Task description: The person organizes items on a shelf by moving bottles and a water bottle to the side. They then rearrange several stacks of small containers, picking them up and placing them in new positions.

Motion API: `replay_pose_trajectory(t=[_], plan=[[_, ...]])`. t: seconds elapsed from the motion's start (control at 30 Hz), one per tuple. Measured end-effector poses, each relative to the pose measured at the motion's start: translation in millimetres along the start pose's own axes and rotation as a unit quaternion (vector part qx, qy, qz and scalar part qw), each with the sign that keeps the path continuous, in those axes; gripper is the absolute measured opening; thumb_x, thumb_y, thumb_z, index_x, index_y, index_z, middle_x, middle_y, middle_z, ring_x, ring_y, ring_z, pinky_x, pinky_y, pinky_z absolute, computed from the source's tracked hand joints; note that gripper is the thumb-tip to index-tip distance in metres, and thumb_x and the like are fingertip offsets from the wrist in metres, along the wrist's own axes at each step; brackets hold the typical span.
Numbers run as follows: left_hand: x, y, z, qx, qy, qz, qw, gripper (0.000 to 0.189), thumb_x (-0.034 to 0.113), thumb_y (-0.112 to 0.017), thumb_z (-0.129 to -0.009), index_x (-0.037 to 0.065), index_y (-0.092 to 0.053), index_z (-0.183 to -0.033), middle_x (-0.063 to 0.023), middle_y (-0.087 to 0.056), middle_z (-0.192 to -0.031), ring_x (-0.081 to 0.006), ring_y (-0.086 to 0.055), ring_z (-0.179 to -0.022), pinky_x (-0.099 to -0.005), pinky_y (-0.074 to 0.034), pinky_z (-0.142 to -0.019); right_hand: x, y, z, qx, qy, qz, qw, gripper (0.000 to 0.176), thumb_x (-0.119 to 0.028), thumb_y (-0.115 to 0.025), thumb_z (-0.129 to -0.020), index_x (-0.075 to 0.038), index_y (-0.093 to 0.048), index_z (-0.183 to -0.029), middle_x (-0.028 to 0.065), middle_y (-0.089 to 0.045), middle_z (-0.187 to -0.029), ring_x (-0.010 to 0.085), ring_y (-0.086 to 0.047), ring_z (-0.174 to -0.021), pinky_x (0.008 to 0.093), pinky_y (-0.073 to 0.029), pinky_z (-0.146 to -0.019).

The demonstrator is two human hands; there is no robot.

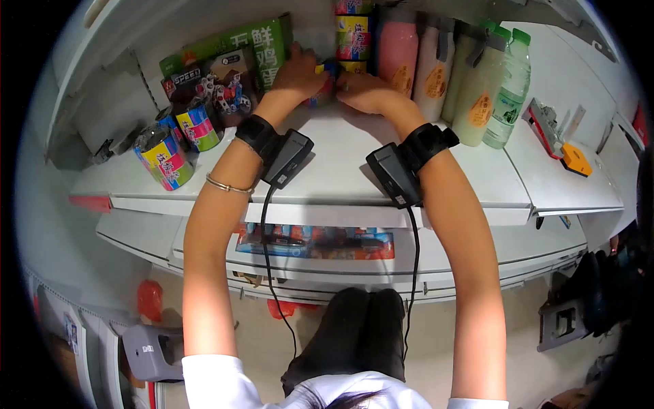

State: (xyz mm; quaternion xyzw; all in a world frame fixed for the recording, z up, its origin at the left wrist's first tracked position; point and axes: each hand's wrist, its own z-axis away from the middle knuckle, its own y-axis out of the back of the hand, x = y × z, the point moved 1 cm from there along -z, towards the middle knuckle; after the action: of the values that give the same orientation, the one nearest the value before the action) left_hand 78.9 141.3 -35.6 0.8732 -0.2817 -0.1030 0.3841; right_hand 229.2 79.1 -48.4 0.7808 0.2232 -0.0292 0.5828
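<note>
Centrally, the left hand (298,73) and right hand (366,93) flank a colourful can (323,97) on the white shelf (327,157), near stacked cans (353,37); whether either grip holds it cannot be told.

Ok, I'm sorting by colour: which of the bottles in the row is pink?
The leftmost bottle in the row, nearest the right hand: its body is pink, while the other bottles are whitish, pale yellow-green or greenish.

shelf (340,174) left: cylinders (165,160) | behind them: boxes (235,78) | centre: cylinder stack (353,37) | right: bottles (475,109)
</note>
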Motion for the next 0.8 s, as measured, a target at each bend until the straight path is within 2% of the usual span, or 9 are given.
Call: replay_pose_trajectory(t=[0.07,0.17,0.27,0.47,0.57,0.6,0.67,0.8], plan=[[-8,-5,3,0.016,-0.034,0.024,0.999,0.043,0.026,-0.062,-0.074,-0.006,-0.051,-0.101,-0.0279,-0.039,-0.118,-0.0470,-0.057,-0.085,-0.0458,-0.049,-0.078,9,-13,-8,-0.014,0.020,0.025,0.999,0.045,-0.030,-0.052,-0.080,-0.007,-0.049,-0.119,0.0175,-0.060,-0.104,0.0314,-0.057,-0.098,0.0376,-0.045,-0.082],[0,2,8,-0.024,0.012,0.072,0.997,0.046,0.022,-0.065,-0.074,-0.009,-0.049,-0.104,-0.0302,-0.037,-0.122,-0.0449,-0.043,-0.110,-0.0451,-0.043,-0.088,11,-23,-8,-0.036,0.029,0.023,0.999,0.056,-0.031,-0.054,-0.079,-0.001,-0.040,-0.124,0.0212,-0.055,-0.113,0.0334,-0.053,-0.105,0.0369,-0.042,-0.088],[-12,-23,2,0.053,-0.022,0.049,0.997,0.039,0.014,-0.064,-0.071,-0.007,-0.050,-0.100,-0.0277,-0.040,-0.115,-0.0466,-0.057,-0.084,-0.0462,-0.050,-0.075,15,-29,-22,-0.081,0.069,-0.028,0.994,0.069,-0.033,-0.055,-0.078,0.005,-0.030,-0.131,0.0259,-0.048,-0.122,0.0351,-0.047,-0.113,0.0356,-0.038,-0.093],[-3,-24,7,0.068,-0.027,0.017,0.997,0.033,0.008,-0.062,-0.073,-0.006,-0.050,-0.100,-0.0252,-0.040,-0.117,-0.0439,-0.058,-0.085,-0.0465,-0.051,-0.072,6,-26,-15,-0.116,0.053,-0.030,0.991,0.082,-0.034,-0.055,-0.077,0.004,-0.016,-0.138,0.0280,-0.037,-0.133,0.0339,-0.039,-0.121,0.0334,-0.031,-0.100],[8,0,14,0.030,-0.018,-0.004,0.999,0.035,0.012,-0.058,-0.079,-0.005,-0.049,-0.109,-0.0273,-0.039,-0.122,-0.0420,-0.054,-0.097,-0.0418,-0.050,-0.080,6,-25,-11,-0.103,0.082,-0.026,0.991,0.080,-0.035,-0.055,-0.077,0.004,-0.020,-0.137,0.0256,-0.042,-0.128,0.0313,-0.044,-0.115,0.0332,-0.034,-0.096],[12,10,14,0.043,-0.013,-0.021,0.999,0.033,0.013,-0.057,-0.079,-0.003,-0.051,-0.107,-0.0251,-0.042,-0.119,-0.0411,-0.054,-0.096,-0.0418,-0.049,-0.079,4,-24,-9,-0.117,0.077,-0.034,0.990,0.079,-0.035,-0.055,-0.077,0.004,-0.021,-0.137,0.0248,-0.044,-0.125,0.0302,-0.046,-0.113,0.0331,-0.035,-0.095],[19,32,12,0.071,-0.004,-0.057,0.996,0.028,0.016,-0.056,-0.080,0.000,-0.054,-0.103,-0.0206,-0.049,-0.112,-0.0393,-0.055,-0.094,-0.0418,-0.049,-0.078,-1,-18,-4,-0.143,0.066,-0.049,0.986,0.077,-0.036,-0.054,-0.077,0.004,-0.023,-0.136,0.0230,-0.047,-0.121,0.0281,-0.048,-0.109,0.0328,-0.037,-0.092],[6,76,22,0.201,-0.023,-0.029,0.979,0.020,0.025,-0.058,-0.079,0.009,-0.061,-0.090,-0.0142,-0.059,-0.093,-0.0351,-0.056,-0.090,-0.0437,-0.046,-0.079,6,-24,-8,-0.160,0.071,-0.042,0.984,0.074,-0.038,-0.053,-0.078,0.003,-0.027,-0.134,0.0202,-0.049,-0.117,0.0262,-0.050,-0.104,0.0332,-0.038,-0.090]])
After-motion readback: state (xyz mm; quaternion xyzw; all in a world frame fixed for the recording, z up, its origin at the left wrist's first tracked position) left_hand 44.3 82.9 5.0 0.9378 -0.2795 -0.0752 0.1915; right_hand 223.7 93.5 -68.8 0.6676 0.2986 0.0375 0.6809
